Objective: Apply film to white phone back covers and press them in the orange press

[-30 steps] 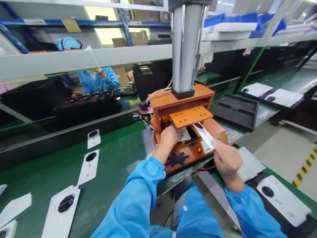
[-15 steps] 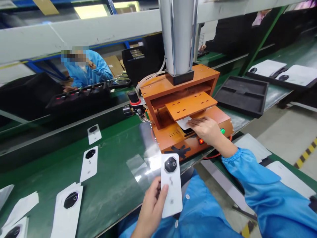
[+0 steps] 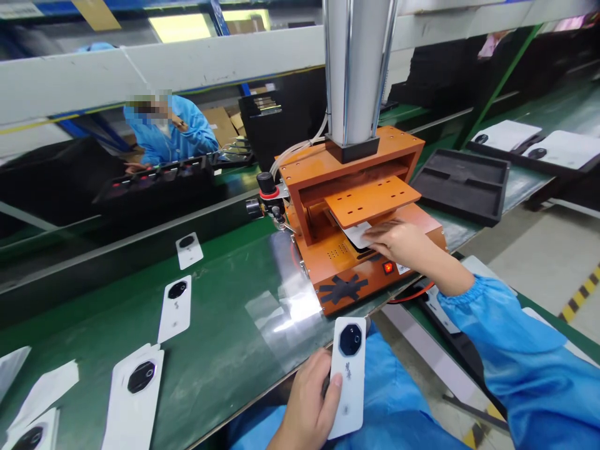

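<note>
My left hand (image 3: 309, 400) grips a white phone (image 3: 349, 400) by its side, thumb across its white back. The phone is nearly upright, its round black camera block at the top and dark marks below. My right hand (image 3: 398, 242) reaches to the orange press (image 3: 309, 181), its fingers closed on the near edge of a second white phone (image 3: 357, 235). That phone lies slightly tilted under the raised orange plate (image 3: 375, 200), and much of it is hidden by the plate and my fingers.
Two single white phones (image 3: 175, 309) lie on the green bench (image 3: 220, 312), with a white stack (image 3: 134, 400) nearer me. A black tray (image 3: 462, 184) stands right of the press. A pressure regulator (image 3: 267, 187) juts from its left side. Across the bench sits a co-worker (image 3: 173, 134) in blue.
The view has shifted, so the press and bench appear farther right. My left hand holds its phone lower and farther right, clear of the press. My right hand stays at the press with its phone.
</note>
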`<action>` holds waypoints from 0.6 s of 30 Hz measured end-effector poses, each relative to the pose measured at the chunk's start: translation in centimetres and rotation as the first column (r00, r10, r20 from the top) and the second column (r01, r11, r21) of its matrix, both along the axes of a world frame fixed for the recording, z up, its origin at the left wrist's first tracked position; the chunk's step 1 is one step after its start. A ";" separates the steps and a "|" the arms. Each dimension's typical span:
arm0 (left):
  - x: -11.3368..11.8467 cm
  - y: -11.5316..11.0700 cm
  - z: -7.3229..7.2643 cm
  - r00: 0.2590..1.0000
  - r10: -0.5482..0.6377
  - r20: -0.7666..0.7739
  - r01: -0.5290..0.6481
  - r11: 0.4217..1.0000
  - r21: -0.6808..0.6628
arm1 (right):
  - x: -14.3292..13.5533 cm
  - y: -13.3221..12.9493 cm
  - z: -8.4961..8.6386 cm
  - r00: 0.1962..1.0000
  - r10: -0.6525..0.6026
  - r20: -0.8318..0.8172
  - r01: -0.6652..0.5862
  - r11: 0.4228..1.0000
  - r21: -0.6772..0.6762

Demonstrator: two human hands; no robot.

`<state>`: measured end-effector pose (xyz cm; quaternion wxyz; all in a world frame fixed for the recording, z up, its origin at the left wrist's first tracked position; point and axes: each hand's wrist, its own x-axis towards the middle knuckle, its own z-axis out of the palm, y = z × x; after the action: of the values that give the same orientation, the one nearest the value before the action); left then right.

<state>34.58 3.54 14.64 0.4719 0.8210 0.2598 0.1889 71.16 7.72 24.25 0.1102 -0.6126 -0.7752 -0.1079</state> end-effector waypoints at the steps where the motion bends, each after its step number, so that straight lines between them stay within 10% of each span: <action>1: 0.2 0.1 0.1 1.000 -0.025 0.008 0.025 1.000 0.019 | 0.0 -0.1 0.2 1.000 0.007 0.007 -0.007 1.000 -0.018; 12: 3.7 1.8 1.4 0.985 -0.159 -0.067 0.172 0.933 0.316 | -2.3 -2.0 -2.7 0.981 -0.101 -0.166 0.130 0.977 0.169; 18: 5.5 3.2 -0.9 0.987 -0.082 -0.139 0.151 0.779 0.608 | -1.8 -9.9 -11.4 0.717 -0.378 -0.586 0.677 0.581 0.452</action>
<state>40.03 6.73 13.75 0.1747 0.9532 0.1568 0.1905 69.32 -2.19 12.83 0.4402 -0.7513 -0.4197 -0.2563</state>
